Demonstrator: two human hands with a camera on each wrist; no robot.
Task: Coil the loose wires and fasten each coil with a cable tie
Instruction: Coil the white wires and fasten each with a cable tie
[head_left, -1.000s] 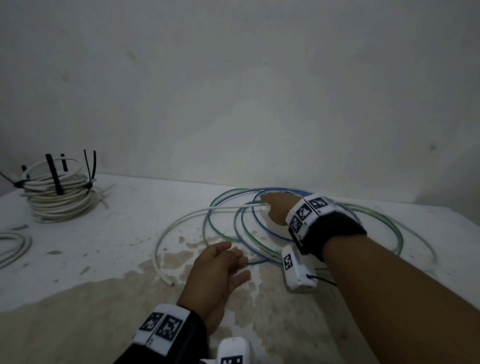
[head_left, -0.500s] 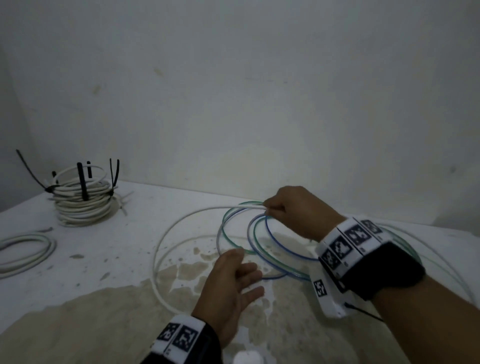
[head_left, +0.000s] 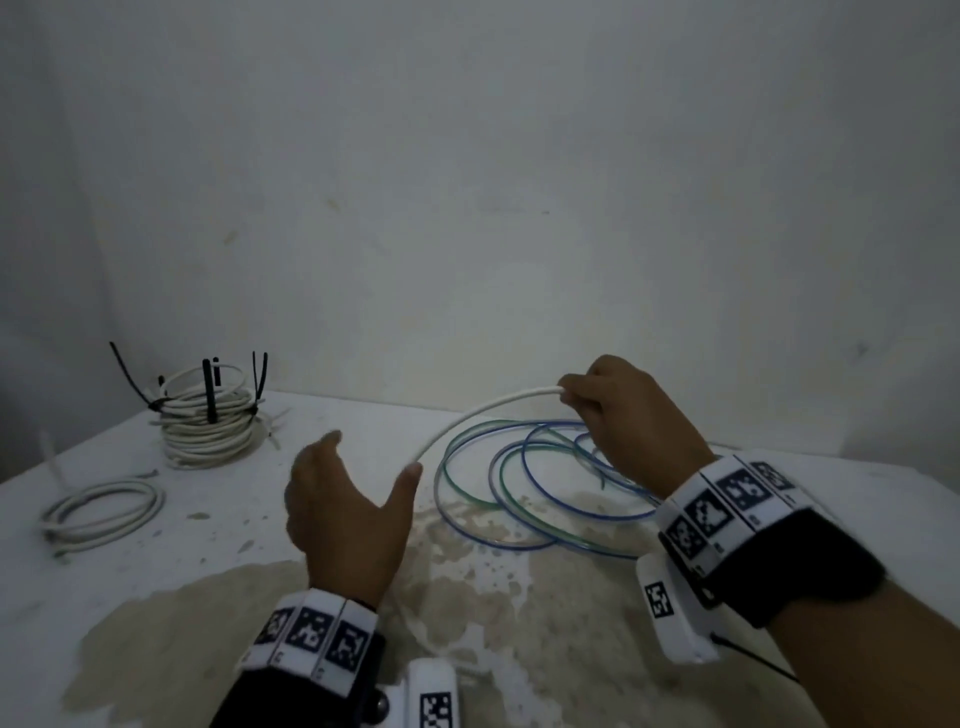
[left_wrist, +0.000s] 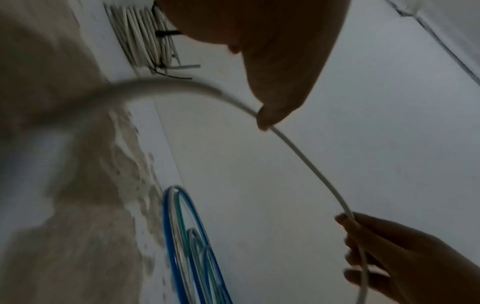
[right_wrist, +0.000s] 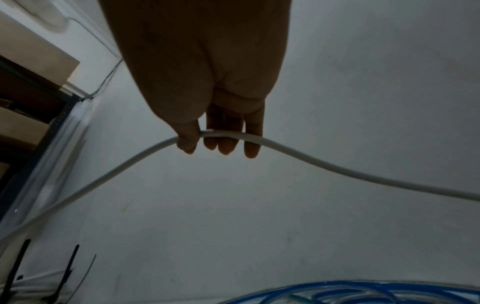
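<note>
White wire (head_left: 483, 410) is what I work now; my right hand (head_left: 623, 415) pinches its end between thumb and fingertips, raised over the table (head_left: 130, 571) at about two o'clock; the wire arcs down toward my left hand (head_left: 343, 509), which is spread, thumb tip touching it; blue and green loops (head_left: 519, 499) lie beneath; coiling is only starting, I judge; next my left must close on the wire and form the first loop.
</note>
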